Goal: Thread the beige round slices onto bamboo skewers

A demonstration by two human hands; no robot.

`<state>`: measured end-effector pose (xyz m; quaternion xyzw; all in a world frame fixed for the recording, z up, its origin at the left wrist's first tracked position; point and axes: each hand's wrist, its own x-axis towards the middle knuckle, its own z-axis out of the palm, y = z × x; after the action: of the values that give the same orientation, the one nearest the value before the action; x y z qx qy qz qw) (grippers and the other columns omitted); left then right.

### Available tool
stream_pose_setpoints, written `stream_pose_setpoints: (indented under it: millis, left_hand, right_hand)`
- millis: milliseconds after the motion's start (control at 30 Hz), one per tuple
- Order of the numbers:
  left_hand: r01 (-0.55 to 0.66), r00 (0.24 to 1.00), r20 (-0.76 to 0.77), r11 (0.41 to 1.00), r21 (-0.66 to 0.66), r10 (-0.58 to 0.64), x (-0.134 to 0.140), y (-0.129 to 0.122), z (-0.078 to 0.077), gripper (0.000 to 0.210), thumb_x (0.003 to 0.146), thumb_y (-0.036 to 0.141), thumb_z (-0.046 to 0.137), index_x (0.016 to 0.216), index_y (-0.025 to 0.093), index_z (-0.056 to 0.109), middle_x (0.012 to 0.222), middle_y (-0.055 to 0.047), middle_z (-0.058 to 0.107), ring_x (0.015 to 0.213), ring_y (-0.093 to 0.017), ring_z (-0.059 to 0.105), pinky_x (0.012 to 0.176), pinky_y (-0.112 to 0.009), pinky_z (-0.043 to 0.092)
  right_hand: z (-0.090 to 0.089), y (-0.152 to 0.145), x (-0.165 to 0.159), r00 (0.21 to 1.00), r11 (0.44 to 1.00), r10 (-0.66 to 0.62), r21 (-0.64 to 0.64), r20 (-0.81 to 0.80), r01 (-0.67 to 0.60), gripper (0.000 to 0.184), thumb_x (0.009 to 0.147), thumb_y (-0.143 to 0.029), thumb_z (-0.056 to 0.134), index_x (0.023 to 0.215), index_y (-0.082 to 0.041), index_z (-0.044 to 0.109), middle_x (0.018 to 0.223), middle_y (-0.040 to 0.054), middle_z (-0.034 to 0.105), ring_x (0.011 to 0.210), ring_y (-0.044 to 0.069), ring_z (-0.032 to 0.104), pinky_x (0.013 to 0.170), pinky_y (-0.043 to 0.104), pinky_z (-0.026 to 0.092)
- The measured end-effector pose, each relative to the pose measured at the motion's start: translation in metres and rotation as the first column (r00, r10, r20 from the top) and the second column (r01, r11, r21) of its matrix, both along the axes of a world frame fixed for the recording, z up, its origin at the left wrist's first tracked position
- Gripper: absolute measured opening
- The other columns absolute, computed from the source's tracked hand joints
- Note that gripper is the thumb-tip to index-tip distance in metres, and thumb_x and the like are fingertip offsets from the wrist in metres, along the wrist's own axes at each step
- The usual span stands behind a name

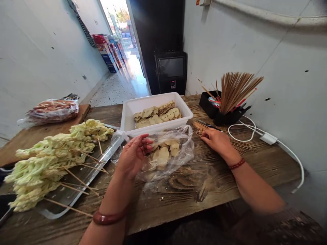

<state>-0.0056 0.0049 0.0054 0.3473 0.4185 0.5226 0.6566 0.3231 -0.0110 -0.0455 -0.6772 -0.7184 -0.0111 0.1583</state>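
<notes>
My left hand hovers at the left side of a clear plastic bag, its fingers loosely curled and apart, with nothing visible in them. Inside the bag lie pale round slices. On the right, my right hand rests on a loose pile of thin bamboo skewers, fingertips closed on a skewer there; how many it grips is hidden. Behind the bag stands a white plastic tub with rows of skewered slices in it.
To the left, skewered cauliflower fills a metal tray. A wrapped bag of reddish food sits on a wooden board. A black holder with upright skewers and a white cable are at the right.
</notes>
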Motion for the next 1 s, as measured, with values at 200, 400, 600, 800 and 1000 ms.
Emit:
stream_pose_setpoints:
  millis: [200,400,600,800,1000]
  left_hand:
    - [-0.005,1.000,0.014,1.000,-0.008,0.005,0.000,0.002,-0.001,0.021,0.078,0.027,0.071,0.092,0.011,0.071,0.077,-0.008,0.073,0.061,-0.013,0.063,0.060,-0.023,0.053]
    - [0.007,1.000,-0.003,1.000,-0.008,-0.007,-0.002,0.004,-0.002,0.024,0.076,0.028,0.074,0.093,0.011,0.072,0.079,-0.008,0.073,0.063,-0.013,0.064,0.061,-0.022,0.054]
    - [0.006,1.000,-0.025,0.999,-0.044,-0.007,-0.003,0.005,-0.001,0.028,0.073,0.031,0.077,0.095,0.015,0.073,0.080,-0.006,0.073,0.063,-0.013,0.063,0.059,-0.022,0.055]
    - [0.013,0.998,-0.052,0.996,-0.085,-0.017,-0.005,0.008,-0.004,0.029,0.068,0.032,0.081,0.092,0.017,0.075,0.079,-0.006,0.074,0.064,-0.013,0.064,0.059,-0.021,0.056]
    - [0.074,0.994,-0.077,0.996,-0.044,-0.077,-0.004,0.006,-0.009,0.039,0.064,0.037,0.085,0.096,0.018,0.075,0.082,-0.006,0.074,0.066,-0.013,0.064,0.062,-0.020,0.056]
  right_hand:
    - [0.003,0.000,-0.002,0.994,0.997,-0.023,-0.077,0.105,0.031,0.017,0.089,-0.019,0.057,0.075,-0.020,0.067,0.083,0.0073,0.072,0.077,0.022,0.067,0.064,0.029,0.045]
    - [0.005,-0.005,-0.008,0.997,1.000,0.002,-0.031,0.083,0.000,0.016,0.094,-0.023,0.051,0.088,-0.019,0.065,0.090,0.0097,0.072,0.085,0.023,0.067,0.075,0.031,0.048]
    - [0.008,0.001,-0.007,0.975,0.997,-0.048,0.049,-0.218,0.060,0.016,0.097,-0.019,0.046,0.099,-0.016,0.062,0.092,0.0113,0.071,0.083,0.023,0.067,0.074,0.033,0.048]
    - [0.021,0.006,-0.008,0.431,0.997,0.053,0.021,-0.901,-0.080,0.022,0.090,-0.033,0.056,0.099,-0.016,0.068,0.068,-0.0018,0.062,0.050,0.010,0.054,0.046,0.021,0.039]
    - [0.031,-0.001,-0.032,-0.172,0.973,-0.031,0.009,-0.985,-0.230,0.032,0.073,-0.042,0.079,0.083,-0.017,0.062,0.064,-0.0057,0.059,0.046,0.005,0.053,0.034,0.012,0.031]
